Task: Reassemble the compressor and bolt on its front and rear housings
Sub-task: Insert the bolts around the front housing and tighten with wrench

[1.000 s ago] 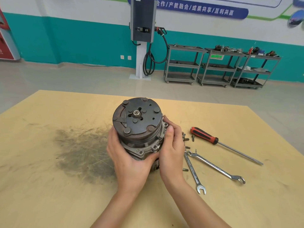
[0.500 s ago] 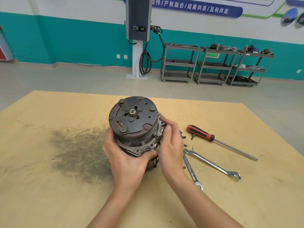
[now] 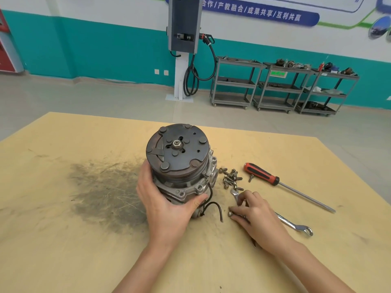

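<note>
Your left hand (image 3: 167, 205) grips upright compressor (image 3: 179, 166); right hand (image 3: 254, 214) pinches bolt (image 3: 230, 214) just right of it, flange holes nearer left.

The left hand (image 3: 167, 206) reaches forward from the near edge, its forearm bare, palm wrapped against the near left side of the compressor (image 3: 179, 163), thumb spread across the front. The right hand (image 3: 254, 212) lies lower to the right, palm down, fingers curled, thumb and forefinger pinching a small bolt (image 3: 230, 214) on the table.
</note>
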Tool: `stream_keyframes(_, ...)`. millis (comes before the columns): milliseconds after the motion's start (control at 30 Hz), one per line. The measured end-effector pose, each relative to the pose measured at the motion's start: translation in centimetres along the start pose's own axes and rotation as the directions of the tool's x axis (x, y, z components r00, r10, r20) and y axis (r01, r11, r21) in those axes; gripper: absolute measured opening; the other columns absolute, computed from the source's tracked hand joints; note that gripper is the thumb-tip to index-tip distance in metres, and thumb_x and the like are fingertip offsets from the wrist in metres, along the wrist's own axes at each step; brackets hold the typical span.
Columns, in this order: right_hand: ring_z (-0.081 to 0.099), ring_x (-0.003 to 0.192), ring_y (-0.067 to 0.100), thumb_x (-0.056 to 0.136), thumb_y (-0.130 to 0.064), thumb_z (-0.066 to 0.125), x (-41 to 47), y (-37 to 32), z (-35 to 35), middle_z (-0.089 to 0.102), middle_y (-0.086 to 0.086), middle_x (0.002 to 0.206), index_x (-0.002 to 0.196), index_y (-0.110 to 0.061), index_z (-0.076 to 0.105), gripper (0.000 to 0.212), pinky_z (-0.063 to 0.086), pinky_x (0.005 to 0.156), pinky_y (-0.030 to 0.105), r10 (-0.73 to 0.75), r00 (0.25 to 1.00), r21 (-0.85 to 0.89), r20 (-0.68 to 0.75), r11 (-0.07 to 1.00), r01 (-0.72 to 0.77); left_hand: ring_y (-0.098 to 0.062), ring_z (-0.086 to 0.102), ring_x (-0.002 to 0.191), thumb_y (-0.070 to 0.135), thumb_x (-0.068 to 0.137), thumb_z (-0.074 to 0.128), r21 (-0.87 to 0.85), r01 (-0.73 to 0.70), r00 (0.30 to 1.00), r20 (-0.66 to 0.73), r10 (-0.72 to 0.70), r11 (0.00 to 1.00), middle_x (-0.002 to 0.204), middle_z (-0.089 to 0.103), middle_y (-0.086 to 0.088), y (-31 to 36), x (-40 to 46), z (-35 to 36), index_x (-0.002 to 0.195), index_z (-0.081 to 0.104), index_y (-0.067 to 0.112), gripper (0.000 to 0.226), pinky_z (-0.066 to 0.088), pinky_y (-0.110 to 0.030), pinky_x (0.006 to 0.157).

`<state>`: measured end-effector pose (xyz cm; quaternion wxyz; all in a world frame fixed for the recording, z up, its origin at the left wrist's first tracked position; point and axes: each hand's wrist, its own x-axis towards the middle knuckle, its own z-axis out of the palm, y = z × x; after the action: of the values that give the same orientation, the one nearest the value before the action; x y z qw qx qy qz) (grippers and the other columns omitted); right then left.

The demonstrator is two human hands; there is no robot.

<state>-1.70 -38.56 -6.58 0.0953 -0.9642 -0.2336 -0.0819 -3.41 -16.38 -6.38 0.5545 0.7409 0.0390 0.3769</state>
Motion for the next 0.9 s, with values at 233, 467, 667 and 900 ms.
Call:
stream_keyframes(233, 0.055, 0.09, 0.021, 0.085, -0.028, 0.073, 0.1, -0.4, 0.4, 0.056, -0.001, 0.098, 0.102, -0.024, 0.075, 0.018, 0.044, 0.074, 0.033, -0.004, 0.999, 0.037, -0.048, 0.999, 0.005, -0.022, 0.03, 0.14, 0.083, 0.051, 0.071, 0.009, -0.013, 1.0, -0.012, 0.013, 1.0, 0.148, 0.033, 0.0, 0.1, 0.0, 0.1, 0.149, 0.024, 0.021, 0.125, 0.031, -0.054, 0.114)
stream_keyframes(467, 0.058, 0.077, 0.007, 0.083, -0.01, 0.073, 1.9, -1.8, -4.0, 0.063, -0.014, 0.078, 0.089, -0.029, 0.066, 0.021, 0.042, 0.069, 0.013, 0.275, 0.893, 0.536, -0.356, 0.843, -0.046, -0.027, 0.03, 0.141, 0.067, 0.047, 0.083, 0.01, 0.012, 1.0, -0.002, -0.012, 1.0, 0.148, 0.033, -0.004, 0.1, 0.0, 0.1, 0.149, 0.025, 0.019, 0.126, 0.03, -0.056, 0.114)
stream_keyframes(667, 0.067, 0.088, 0.011, 0.089, -0.01, 0.066, 4.9, -5.4, -9.1, 0.071, -0.007, 0.089, 0.098, -0.028, 0.067, 0.02, 0.052, 0.076, 0.018, 0.189, 0.924, 0.796, -0.331, 0.582, 0.166, -0.028, 0.03, 0.141, 0.065, 0.048, 0.081, 0.005, 0.005, 1.0, 0.0, -0.005, 1.0, 0.148, 0.033, -0.006, 0.3, 0.0, 0.0, 0.149, 0.026, 0.016, 0.125, 0.03, -0.057, 0.114)
stream_keyframes(900, 0.065, 0.086, 0.004, 0.091, -0.012, 0.064, 6.9, -5.8, -9.8, 0.071, -0.008, 0.089, 0.098, -0.027, 0.067, 0.017, 0.054, 0.077, 0.022, 0.145, 0.96, 0.725, -0.241, 0.684, 0.079, -0.03, 0.031, 0.14, 0.063, 0.05, 0.08, 0.021, -0.008, 1.0, -0.001, 0.008, 1.0, 0.149, 0.034, -0.009, 0.4, 0.0, 0.0, 0.149, 0.027, 0.008, 0.125, 0.03, -0.056, 0.113)
